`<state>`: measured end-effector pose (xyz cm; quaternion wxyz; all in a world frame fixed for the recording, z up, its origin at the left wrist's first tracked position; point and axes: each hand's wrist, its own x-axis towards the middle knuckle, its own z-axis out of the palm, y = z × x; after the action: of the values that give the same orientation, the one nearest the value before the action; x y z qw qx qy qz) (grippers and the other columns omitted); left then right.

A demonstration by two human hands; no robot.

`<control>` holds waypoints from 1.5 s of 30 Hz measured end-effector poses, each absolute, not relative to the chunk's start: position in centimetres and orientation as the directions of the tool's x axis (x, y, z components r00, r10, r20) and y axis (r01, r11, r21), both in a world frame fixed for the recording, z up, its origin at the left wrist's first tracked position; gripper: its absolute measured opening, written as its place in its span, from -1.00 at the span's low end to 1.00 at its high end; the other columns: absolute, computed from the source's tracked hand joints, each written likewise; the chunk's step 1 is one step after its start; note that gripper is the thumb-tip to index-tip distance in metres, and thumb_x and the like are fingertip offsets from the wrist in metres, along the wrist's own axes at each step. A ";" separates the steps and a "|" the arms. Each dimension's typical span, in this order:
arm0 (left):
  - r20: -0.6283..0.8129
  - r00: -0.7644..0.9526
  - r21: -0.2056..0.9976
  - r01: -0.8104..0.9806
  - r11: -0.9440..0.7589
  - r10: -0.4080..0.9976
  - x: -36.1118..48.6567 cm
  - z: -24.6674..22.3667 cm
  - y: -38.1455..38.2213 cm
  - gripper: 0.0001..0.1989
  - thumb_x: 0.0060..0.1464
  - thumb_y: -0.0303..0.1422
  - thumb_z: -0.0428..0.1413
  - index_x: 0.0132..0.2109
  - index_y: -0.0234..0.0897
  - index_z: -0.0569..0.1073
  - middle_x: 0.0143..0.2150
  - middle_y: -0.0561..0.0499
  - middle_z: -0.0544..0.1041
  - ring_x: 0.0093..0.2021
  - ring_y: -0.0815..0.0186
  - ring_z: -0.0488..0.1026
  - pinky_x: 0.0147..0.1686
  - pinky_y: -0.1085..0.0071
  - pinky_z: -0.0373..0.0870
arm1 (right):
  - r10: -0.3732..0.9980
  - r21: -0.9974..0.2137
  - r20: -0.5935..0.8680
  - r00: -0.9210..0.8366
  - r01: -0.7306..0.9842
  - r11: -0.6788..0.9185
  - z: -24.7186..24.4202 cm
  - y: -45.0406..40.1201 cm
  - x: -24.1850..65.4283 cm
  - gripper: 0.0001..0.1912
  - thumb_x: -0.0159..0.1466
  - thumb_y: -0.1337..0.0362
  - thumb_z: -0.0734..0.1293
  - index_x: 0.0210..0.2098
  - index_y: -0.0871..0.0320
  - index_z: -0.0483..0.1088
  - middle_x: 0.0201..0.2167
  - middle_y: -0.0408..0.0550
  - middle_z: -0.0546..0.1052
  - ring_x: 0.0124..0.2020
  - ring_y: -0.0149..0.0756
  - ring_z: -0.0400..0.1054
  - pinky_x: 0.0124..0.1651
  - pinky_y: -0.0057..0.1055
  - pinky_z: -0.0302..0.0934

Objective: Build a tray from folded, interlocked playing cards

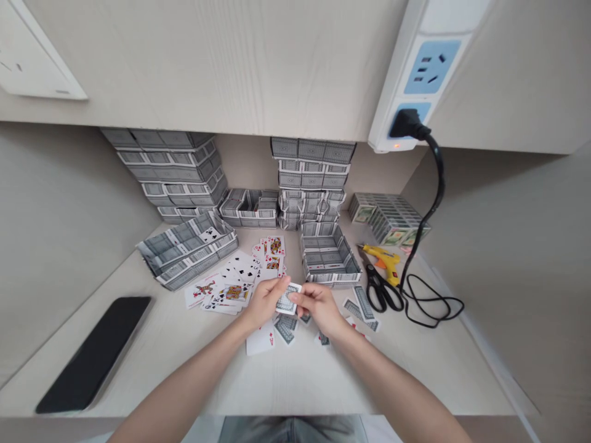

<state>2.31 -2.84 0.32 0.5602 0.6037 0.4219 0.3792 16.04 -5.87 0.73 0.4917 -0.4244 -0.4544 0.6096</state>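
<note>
Between my two hands, above the middle of the desk, is a playing card (287, 299) with its patterned back up. My left hand (268, 300) grips its left side and my right hand (314, 303) pinches its right side. Face-up cards (234, 291) are spread to the left and behind my hands. Below them lie folded card pieces (284, 332) and a face-up card (260, 340). More folded strips (364, 303) are to the right. A box made of folded cards (329, 253) stands behind my right hand, another (189, 248) behind the spread at the left.
Stacks of card boxes (175, 172) (314, 178) rise at the back. Black scissors (381, 289), a yellow glue gun (386, 258) and a cable (438, 178) lie right. A black phone-like slab (95, 355) is at left. A power strip (422, 74) hangs above.
</note>
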 end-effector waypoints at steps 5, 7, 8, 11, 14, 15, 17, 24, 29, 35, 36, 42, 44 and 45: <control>0.031 0.330 0.985 0.149 -0.084 0.943 2.3 0.2 -3.0 -0.54 0.03 -0.03 -0.09 -0.58 -0.34 0.25 -0.66 0.10 0.25 -0.62 0.48 0.14 -0.63 0.54 0.10 | 0.987 -0.974 -0.086 -0.137 -0.197 -0.112 0.9 -5.8 16.2 -0.70 -0.05 0.10 0.39 -0.69 0.18 0.29 -0.80 -0.24 0.31 -0.74 -0.52 0.08 -0.63 -0.53 -0.08; 0.035 0.336 0.976 0.189 -0.104 0.941 2.3 0.3 -3.1 -0.53 0.04 -0.02 -0.11 -0.58 -0.33 0.25 -0.67 0.11 0.23 -0.63 0.48 0.13 -0.64 0.54 0.09 | 0.986 -0.976 -0.091 -0.138 -0.186 -0.116 0.9 -5.8 16.2 -0.69 -0.06 0.09 0.39 -0.70 0.18 0.29 -0.81 -0.24 0.31 -0.74 -0.52 0.08 -0.64 -0.53 -0.07; 0.033 0.344 0.973 0.202 -0.109 0.938 2.3 0.4 -3.2 -0.52 0.05 -0.02 -0.12 -0.58 -0.33 0.25 -0.68 0.11 0.23 -0.64 0.48 0.13 -0.65 0.54 0.08 | 0.986 -0.976 -0.095 -0.139 -0.180 -0.119 1.0 -5.8 16.3 -0.68 -0.07 0.08 0.39 -0.70 0.17 0.28 -0.81 -0.24 0.30 -0.75 -0.52 0.08 -0.64 -0.52 -0.06; 0.029 0.375 0.967 0.223 -0.120 0.926 2.2 0.5 -3.2 -0.52 0.06 -0.03 -0.14 -0.58 -0.34 0.27 -0.68 0.11 0.23 -0.64 0.48 0.15 -0.65 0.54 0.09 | 0.984 -0.980 -0.103 -0.143 -0.154 -0.125 1.1 -5.8 16.4 -0.66 -0.08 0.06 0.39 -0.72 0.17 0.27 -0.82 -0.24 0.30 -0.76 -0.52 0.06 -0.65 -0.52 -0.07; 0.040 0.383 0.960 0.242 -0.142 0.923 2.1 0.5 -3.1 -0.51 0.06 -0.03 -0.14 -0.59 -0.34 0.28 -0.69 0.10 0.26 -0.64 0.47 0.16 -0.64 0.54 0.10 | 0.984 -0.983 -0.100 -0.145 -0.141 -0.121 1.0 -5.8 16.5 -0.65 -0.06 0.06 0.38 -0.74 0.17 0.26 -0.83 -0.23 0.30 -0.77 -0.53 0.05 -0.66 -0.53 -0.09; 0.042 0.386 0.957 0.248 -0.147 0.922 2.1 0.5 -3.1 -0.51 0.07 -0.04 -0.14 -0.59 -0.34 0.28 -0.69 0.10 0.26 -0.64 0.47 0.17 -0.64 0.54 0.10 | 0.984 -0.983 -0.100 -0.149 -0.140 -0.121 1.0 -5.7 16.5 -0.65 -0.05 0.07 0.37 -0.74 0.17 0.26 -0.83 -0.23 0.30 -0.78 -0.53 0.05 -0.67 -0.53 -0.09; 0.041 0.395 0.953 0.261 -0.155 0.918 2.0 0.4 -3.0 -0.51 0.07 -0.04 -0.15 -0.59 -0.34 0.28 -0.69 0.09 0.28 -0.64 0.46 0.18 -0.64 0.54 0.10 | 0.982 -0.982 -0.104 -0.155 -0.142 -0.126 0.8 -5.7 16.5 -0.65 -0.03 0.07 0.36 -0.74 0.18 0.27 -0.84 -0.22 0.31 -0.78 -0.54 0.05 -0.67 -0.53 -0.09; 0.055 0.430 0.930 0.306 -0.203 0.901 1.8 0.1 -2.7 -0.50 0.10 -0.07 -0.17 -0.61 -0.33 0.28 -0.71 0.09 0.28 -0.65 0.46 0.20 -0.64 0.54 0.12 | 0.975 -0.976 -0.133 -0.178 -0.148 -0.160 0.4 -5.6 16.5 -0.64 -0.02 0.06 0.36 -0.74 0.19 0.29 -0.86 -0.23 0.29 -0.82 -0.54 0.06 -0.70 -0.54 -0.11; 0.027 0.422 0.946 0.282 -0.159 0.906 1.9 0.0 -2.7 -0.50 0.10 -0.07 -0.16 -0.62 -0.34 0.28 -0.73 0.10 0.26 -0.67 0.46 0.20 -0.65 0.54 0.11 | 0.978 -0.975 -0.128 -0.166 -0.157 -0.154 0.6 -5.5 16.5 -0.63 -0.02 0.06 0.36 -0.74 0.19 0.28 -0.86 -0.23 0.30 -0.82 -0.54 0.08 -0.71 -0.55 -0.12; 0.031 0.467 0.988 0.118 -0.097 0.884 1.8 0.0 -2.8 -0.58 0.08 -0.11 -0.09 -0.57 -0.34 0.27 -0.72 0.13 0.26 -0.69 0.48 0.21 -0.65 0.55 0.13 | 0.988 -0.977 -0.116 -0.106 -0.166 -0.133 0.7 -5.4 16.8 -0.64 -0.01 0.08 0.36 -0.73 0.20 0.27 -0.87 -0.23 0.30 -0.83 -0.56 0.04 -0.71 -0.55 -0.15; 0.040 0.472 0.987 0.116 -0.107 0.881 1.8 0.0 -2.8 -0.59 0.08 -0.13 -0.08 -0.57 -0.34 0.27 -0.72 0.14 0.26 -0.69 0.48 0.20 -0.65 0.55 0.12 | 0.988 -0.977 -0.117 -0.102 -0.168 -0.133 0.7 -5.4 16.9 -0.64 0.00 0.08 0.36 -0.73 0.20 0.27 -0.87 -0.23 0.29 -0.83 -0.56 0.03 -0.71 -0.55 -0.15; 0.055 0.478 0.976 0.160 -0.148 0.877 1.7 0.2 -3.0 -0.61 0.10 -0.15 -0.11 -0.56 -0.32 0.24 -0.75 0.17 0.21 -0.72 0.50 0.17 -0.67 0.56 0.10 | 0.987 -0.972 -0.121 -0.103 -0.191 -0.138 0.7 -5.2 17.0 -0.63 0.00 0.09 0.36 -0.74 0.20 0.26 -0.87 -0.23 0.29 -0.83 -0.56 0.04 -0.71 -0.55 -0.16; 0.051 0.496 0.972 0.176 -0.158 0.867 1.8 0.3 -3.0 -0.61 0.11 -0.15 -0.12 -0.53 -0.33 0.28 -0.73 0.17 0.23 -0.72 0.51 0.17 -0.68 0.56 0.10 | 0.987 -0.969 -0.125 -0.099 -0.200 -0.142 0.6 -5.2 17.0 -0.64 0.00 0.09 0.36 -0.74 0.20 0.26 -0.87 -0.23 0.29 -0.83 -0.56 0.03 -0.71 -0.55 -0.16; 0.049 0.503 0.971 0.180 -0.160 0.863 1.8 0.4 -3.0 -0.62 0.11 -0.15 -0.12 -0.51 -0.34 0.29 -0.72 0.16 0.24 -0.72 0.51 0.17 -0.68 0.57 0.10 | 0.987 -0.969 -0.126 -0.097 -0.200 -0.143 0.6 -5.2 17.0 -0.64 0.00 0.10 0.36 -0.73 0.19 0.26 -0.87 -0.23 0.29 -0.83 -0.56 0.03 -0.70 -0.55 -0.16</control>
<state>1.80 -3.03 0.35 0.5264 0.6889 0.3782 0.3244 16.97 -5.18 0.60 0.4927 -0.4569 -0.4309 0.6023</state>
